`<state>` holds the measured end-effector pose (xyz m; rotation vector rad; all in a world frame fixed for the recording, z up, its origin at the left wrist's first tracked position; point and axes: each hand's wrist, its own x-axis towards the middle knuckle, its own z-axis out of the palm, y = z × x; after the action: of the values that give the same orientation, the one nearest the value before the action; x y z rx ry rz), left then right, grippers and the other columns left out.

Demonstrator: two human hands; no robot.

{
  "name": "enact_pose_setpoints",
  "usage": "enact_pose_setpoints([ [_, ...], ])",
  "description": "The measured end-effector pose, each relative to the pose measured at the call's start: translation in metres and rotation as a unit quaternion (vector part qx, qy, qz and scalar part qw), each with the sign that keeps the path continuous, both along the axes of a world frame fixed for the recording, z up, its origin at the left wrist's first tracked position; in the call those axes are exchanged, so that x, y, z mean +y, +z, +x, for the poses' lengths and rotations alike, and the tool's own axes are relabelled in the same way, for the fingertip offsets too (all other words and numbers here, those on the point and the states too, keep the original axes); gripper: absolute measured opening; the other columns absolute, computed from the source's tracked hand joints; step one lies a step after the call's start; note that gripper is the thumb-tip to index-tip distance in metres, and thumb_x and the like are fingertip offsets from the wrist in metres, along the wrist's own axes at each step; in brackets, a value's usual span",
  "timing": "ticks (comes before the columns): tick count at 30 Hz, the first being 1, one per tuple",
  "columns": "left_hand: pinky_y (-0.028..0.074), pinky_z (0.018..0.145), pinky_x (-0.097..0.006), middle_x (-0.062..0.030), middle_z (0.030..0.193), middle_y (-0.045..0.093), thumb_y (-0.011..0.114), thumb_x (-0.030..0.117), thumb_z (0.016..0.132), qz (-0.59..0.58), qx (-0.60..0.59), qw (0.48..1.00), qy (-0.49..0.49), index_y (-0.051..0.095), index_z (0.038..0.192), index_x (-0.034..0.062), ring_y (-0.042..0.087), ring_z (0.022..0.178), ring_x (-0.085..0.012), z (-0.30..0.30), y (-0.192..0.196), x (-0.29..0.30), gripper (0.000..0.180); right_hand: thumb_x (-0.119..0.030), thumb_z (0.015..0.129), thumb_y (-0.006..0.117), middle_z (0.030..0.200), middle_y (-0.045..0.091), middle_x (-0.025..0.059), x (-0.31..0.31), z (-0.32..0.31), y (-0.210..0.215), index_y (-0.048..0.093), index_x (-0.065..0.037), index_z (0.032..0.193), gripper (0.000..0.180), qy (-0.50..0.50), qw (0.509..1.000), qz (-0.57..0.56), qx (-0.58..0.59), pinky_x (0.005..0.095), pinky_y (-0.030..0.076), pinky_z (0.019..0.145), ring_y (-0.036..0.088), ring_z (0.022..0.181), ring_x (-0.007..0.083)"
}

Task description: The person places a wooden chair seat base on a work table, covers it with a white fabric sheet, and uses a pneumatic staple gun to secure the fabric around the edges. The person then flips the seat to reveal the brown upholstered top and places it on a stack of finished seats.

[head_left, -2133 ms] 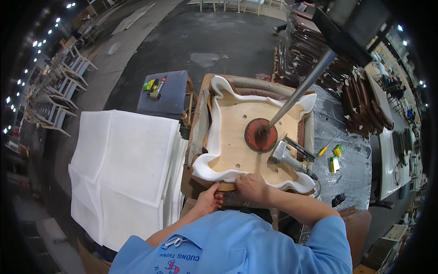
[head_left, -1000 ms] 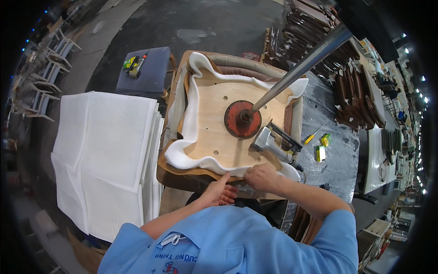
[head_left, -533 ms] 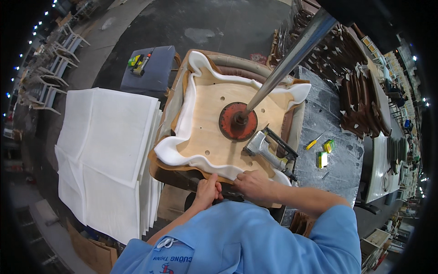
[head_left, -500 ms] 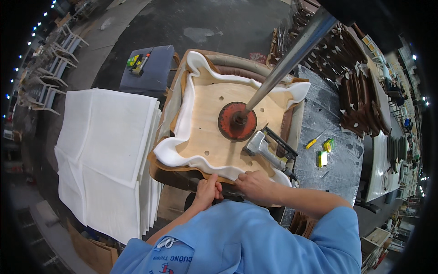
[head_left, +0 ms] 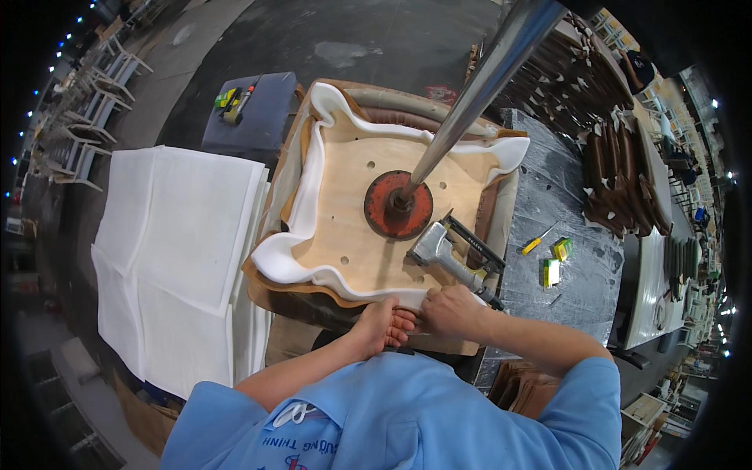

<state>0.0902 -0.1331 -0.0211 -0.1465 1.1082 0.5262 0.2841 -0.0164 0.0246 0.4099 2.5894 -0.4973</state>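
Note:
A square wooden seat panel [head_left: 345, 204] lies with white padding [head_left: 288, 254] wrapped up around its rim and a brown cover [head_left: 294, 184] showing outside the padding. At the near edge my left hand [head_left: 385, 325] has curled fingers, its thumb pinching the cover and padding edge. Close beside it on the right, my right hand [head_left: 454, 312] is closed on the same edge. A round red press foot [head_left: 399, 205] on a metal rod [head_left: 486, 86] bears on the panel's middle. Lying on the panel's right part, near my right hand, is a staple gun [head_left: 442, 247].
White padding sheets [head_left: 180, 227] are stacked at left. A blue-grey padded seat [head_left: 270, 110] holds small boxes and a tool. The plastic-covered table [head_left: 580, 290] at right carries a yellow-handled screwdriver [head_left: 533, 245] and yellow-green boxes [head_left: 551, 272]. Brown covers [head_left: 619, 180] are piled beyond.
Both hands have moved rightward along the near edge, the left one further, so they are now closer together. My left hand has turned, showing more of its curled fingers.

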Motion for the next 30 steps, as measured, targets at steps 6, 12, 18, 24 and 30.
enact_pose_setpoints([
  [6,0.052,0.053,-0.032,-0.0043,0.071,0.066,0.041,0.052,0.118,-0.043,0.012,0.999,0.011,0.068,0.104,0.0043,0.063,0.055,-0.0184,0.016,0.003,0.0,0.057,-0.018,0.094,0.07,0.094,0.081,0.0166,0.002,0.0,-0.015,0.082,-0.005,0.096,0.018,0.039,0.999,-0.035,-0.001,0.0467,0.065,0.074,0.082,0.088,0.0337],
  [12,0.046,0.048,-0.035,-0.0043,0.063,0.057,0.047,0.05,0.117,0.061,0.118,0.99,0.049,0.066,0.084,0.0047,0.054,0.049,-0.0171,0.026,-0.012,-0.021,0.059,-0.018,0.093,0.067,0.091,0.08,0.017,0.004,-0.003,-0.009,0.08,-0.005,0.094,0.018,0.082,0.994,-0.046,0.058,0.0468,0.065,0.074,0.081,0.084,0.0349],
  [18,0.048,0.05,-0.039,-0.0059,0.059,0.054,0.053,0.048,0.114,0.127,0.202,0.969,0.065,0.058,0.069,0.0047,0.057,0.049,-0.0195,0.038,-0.001,-0.027,0.063,-0.02,0.093,0.066,0.089,0.079,0.0154,0.001,0.008,-0.009,0.079,-0.005,0.095,0.019,0.081,0.994,-0.039,0.068,0.0469,0.064,0.072,0.08,0.083,0.0351],
  [24,0.052,0.058,-0.036,-0.0043,0.065,0.06,0.054,0.048,0.116,0.179,0.121,0.976,0.033,0.064,0.078,0.0033,0.059,0.055,-0.0187,0.024,-0.006,-0.031,0.06,-0.028,0.1,0.069,0.098,0.077,0.0165,0.002,0.008,-0.001,0.077,-0.008,0.1,0.022,-0.012,0.998,-0.061,0.005,0.0495,0.064,0.077,0.08,0.09,0.0359],
  [30,0.059,0.073,-0.038,-0.0094,0.084,0.074,0.072,0.034,0.108,0.455,0.304,0.815,-0.191,0.076,0.106,0.0035,0.073,0.076,-0.0238,-0.013,0.05,-0.02,0.031,-0.04,0.088,0.09,0.114,0.071,0.0209,0.063,0.016,0.002,0.065,-0.005,0.119,0.053,-0.29,0.941,0.077,0.16,0.0526,0.06,0.093,0.072,0.112,0.0428],
])
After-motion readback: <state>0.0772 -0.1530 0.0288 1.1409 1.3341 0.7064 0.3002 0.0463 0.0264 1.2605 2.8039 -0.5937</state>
